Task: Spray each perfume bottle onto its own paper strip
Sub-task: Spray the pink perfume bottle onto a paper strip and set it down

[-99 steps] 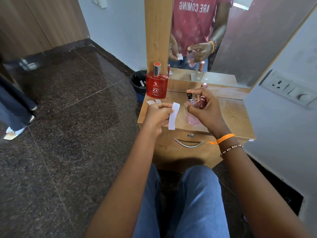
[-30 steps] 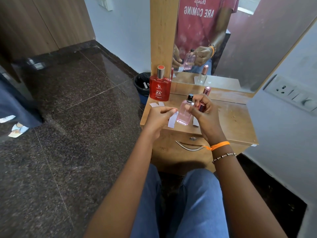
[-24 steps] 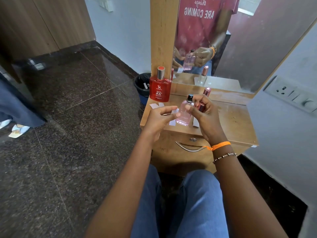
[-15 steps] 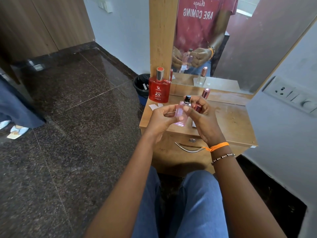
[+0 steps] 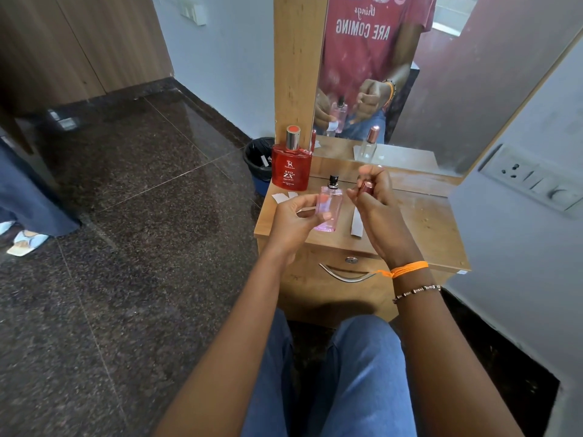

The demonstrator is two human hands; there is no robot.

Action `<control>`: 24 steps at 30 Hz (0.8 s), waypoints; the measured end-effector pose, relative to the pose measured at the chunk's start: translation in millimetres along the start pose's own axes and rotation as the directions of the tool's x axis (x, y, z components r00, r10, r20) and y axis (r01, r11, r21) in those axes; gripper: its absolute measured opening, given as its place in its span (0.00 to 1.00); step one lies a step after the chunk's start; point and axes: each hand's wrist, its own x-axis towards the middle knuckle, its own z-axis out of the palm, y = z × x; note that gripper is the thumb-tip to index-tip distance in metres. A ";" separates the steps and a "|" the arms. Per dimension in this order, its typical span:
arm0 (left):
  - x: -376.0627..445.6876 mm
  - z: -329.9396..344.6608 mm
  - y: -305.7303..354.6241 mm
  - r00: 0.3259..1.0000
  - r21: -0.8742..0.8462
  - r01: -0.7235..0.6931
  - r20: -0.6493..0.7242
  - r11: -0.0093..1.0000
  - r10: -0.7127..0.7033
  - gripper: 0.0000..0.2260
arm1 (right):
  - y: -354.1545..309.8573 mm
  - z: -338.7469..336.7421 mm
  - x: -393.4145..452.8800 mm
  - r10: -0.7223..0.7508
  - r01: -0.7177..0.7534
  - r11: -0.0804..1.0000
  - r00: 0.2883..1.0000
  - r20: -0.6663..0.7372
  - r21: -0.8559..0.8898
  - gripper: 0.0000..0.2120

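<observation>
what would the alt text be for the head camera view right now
A person's left hand holds an uncapped pink perfume bottle above a small wooden dresser, while the right hand grips its rose-gold cap. A red perfume bottle stands by the mirror, with paper strips lying on the dresser.

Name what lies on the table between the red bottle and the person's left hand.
In the head view, small white paper strips lie on the table between the red bottle and the left hand, which holds the pink bottle.
</observation>
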 end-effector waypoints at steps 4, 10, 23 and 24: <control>2.0 -1.6 0.7 1.000 0.008 0.002 0.005 1.000 -0.002 0.15 | -14.4 -0.2 4.2 -0.042 0.040 0.997 0.999 0.027 0.066 0.14; 2.2 0.2 0.8 1.000 0.020 0.011 0.025 1.000 -0.012 0.16 | -25.2 5.8 9.7 -0.110 0.108 0.993 0.993 0.034 0.055 0.11; 2.4 -4.1 -1.5 1.000 0.046 0.013 0.005 0.999 -0.014 0.16 | -28.5 -0.8 13.0 -0.062 0.109 0.894 0.991 0.121 -0.435 0.17; 2.3 -4.3 -1.9 1.000 0.053 0.014 0.001 0.998 -0.014 0.16 | -30.0 -1.8 13.8 -0.058 0.109 0.880 0.991 0.123 -0.462 0.17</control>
